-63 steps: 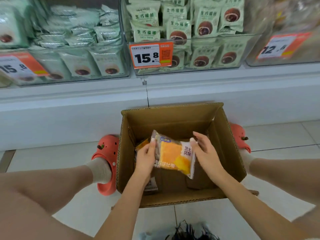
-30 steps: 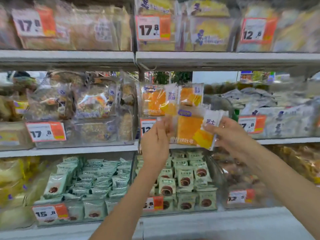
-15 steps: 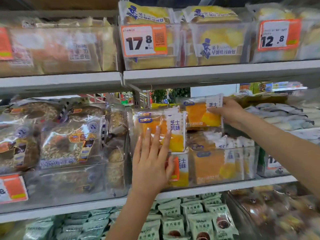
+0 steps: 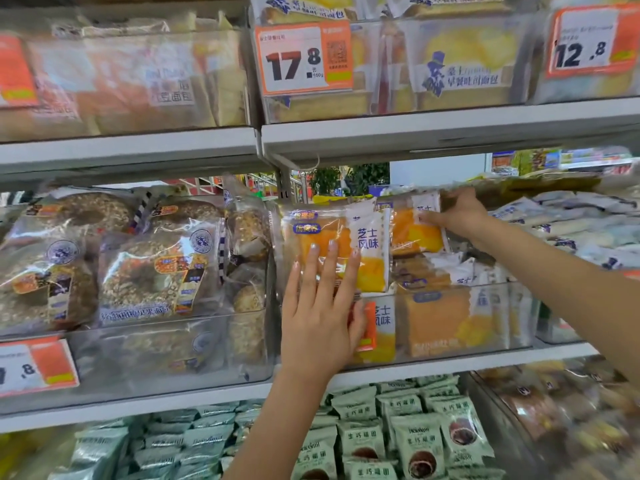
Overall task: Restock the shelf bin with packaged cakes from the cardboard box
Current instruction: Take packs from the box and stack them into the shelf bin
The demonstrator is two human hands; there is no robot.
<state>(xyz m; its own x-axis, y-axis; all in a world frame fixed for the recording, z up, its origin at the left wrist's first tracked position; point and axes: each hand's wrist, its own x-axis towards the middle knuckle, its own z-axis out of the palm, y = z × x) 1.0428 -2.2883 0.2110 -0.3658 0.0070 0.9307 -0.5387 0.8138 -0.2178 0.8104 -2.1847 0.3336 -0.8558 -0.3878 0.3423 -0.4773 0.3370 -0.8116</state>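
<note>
We press our left hand, fingers straight, flat against the front cheese cake pack above the clear shelf bin rim to keep it upright, while our right hand grips a second pack just behind it, sliding it in

This is a shop, a grocery aisle. White shelves stacked in tiers carry clear bins of wrapped baked goods. Above the orange cake packs an orange price tag reads 17.8; right of that tag another price tag reads 12.8. Below the cake packs lie green snack packets; left of them, bagged ring-shaped breads.
</note>
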